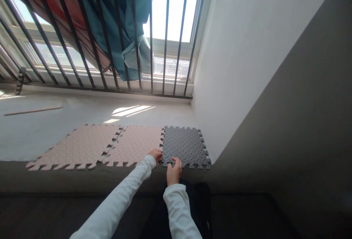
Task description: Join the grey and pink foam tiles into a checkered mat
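Note:
A dark grey foam mat tile point(184, 145) with jigsaw edges lies on the ledge by the wall corner. Directly left of it is a pink foam mat tile point(139, 142), their toothed edges meeting along a seam. My left hand point(156, 154) is at the pink tile's right edge beside that seam, fingers curled and partly hidden. At the front left corner of the grey tile, my right hand point(174, 171) has thumb and fingertips closed on its edge. Another pink foam tile point(82, 142) lies farther left, with a narrow toothed gap visible beside the middle tile.
A black metal railing point(110, 88) stands behind the ledge, before a window point(176, 19) with teal and pink cloth point(121, 30) hanging there. A white wall point(220, 85) rises at right. A thin wooden strip point(33, 111) lies at left on the ledge point(82, 110).

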The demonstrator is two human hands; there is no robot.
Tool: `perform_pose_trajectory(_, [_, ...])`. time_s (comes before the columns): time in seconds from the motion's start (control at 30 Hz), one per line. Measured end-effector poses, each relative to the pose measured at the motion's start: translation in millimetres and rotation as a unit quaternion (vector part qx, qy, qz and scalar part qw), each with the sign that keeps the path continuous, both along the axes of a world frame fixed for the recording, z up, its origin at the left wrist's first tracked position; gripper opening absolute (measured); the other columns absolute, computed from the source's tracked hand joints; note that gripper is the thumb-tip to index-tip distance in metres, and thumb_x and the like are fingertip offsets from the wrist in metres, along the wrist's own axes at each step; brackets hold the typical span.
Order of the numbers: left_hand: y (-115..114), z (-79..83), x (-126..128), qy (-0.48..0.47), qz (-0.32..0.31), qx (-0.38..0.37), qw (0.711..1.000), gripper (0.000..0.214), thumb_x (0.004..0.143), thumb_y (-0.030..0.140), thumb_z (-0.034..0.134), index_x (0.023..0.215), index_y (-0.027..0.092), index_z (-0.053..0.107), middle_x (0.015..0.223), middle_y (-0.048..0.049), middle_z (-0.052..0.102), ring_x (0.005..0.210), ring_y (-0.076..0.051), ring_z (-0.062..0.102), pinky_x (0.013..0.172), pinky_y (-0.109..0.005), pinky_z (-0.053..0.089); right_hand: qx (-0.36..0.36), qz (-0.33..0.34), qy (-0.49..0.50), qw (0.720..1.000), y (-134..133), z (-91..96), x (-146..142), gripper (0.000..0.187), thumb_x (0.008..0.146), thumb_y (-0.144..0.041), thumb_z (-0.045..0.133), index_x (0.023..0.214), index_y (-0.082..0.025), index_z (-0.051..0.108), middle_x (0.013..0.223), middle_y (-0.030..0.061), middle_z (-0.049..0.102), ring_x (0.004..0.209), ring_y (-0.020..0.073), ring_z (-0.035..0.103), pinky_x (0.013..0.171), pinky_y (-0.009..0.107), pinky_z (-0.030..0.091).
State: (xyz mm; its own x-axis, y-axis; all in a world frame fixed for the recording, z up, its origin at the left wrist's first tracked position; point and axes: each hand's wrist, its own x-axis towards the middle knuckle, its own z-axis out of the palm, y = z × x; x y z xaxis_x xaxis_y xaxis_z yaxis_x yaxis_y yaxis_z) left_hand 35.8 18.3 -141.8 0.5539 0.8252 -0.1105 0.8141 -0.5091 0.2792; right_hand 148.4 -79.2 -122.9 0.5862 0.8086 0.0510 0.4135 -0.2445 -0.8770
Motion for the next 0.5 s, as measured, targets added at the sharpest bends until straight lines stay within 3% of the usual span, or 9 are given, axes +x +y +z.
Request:
perform_pose_trajectory(0.2, [4,-6.3,-3,-0.047,-0.03,0.014,0.998,0.016,0.069,0.014,0.05,0.073,0.018,0.065,0.088,-0.0037,0.067,0.085,-0.014,0.056,0.08,-0.024,0.043,0.023,-0.009,-0.01,1.0,1,-2.7,-2,0.031,0.06,-0.011,0.04,0.086,-0.013,0.058,0.1,0.0129,0.057,0.1,0.0223,0.052,0.091,0.031,0.036])
perform_pose_trajectory(0.5, [8,-14.6,-7,-0.085,-0.031,0.033,0.995,0.016,0.07,0.02,0.051,0.076,0.019,0.065,0.082,-0.0032,0.066,0.082,-0.013,0.057,0.076,-0.024,0.045,-0.038,0.017,-0.017,0.999,-2,9.2,-3,0.035,0.064,-0.011,0.038,0.091,-0.014,0.06,0.111,0.0136,0.055,0.108,0.0216,0.047,0.093,0.029,0.034])
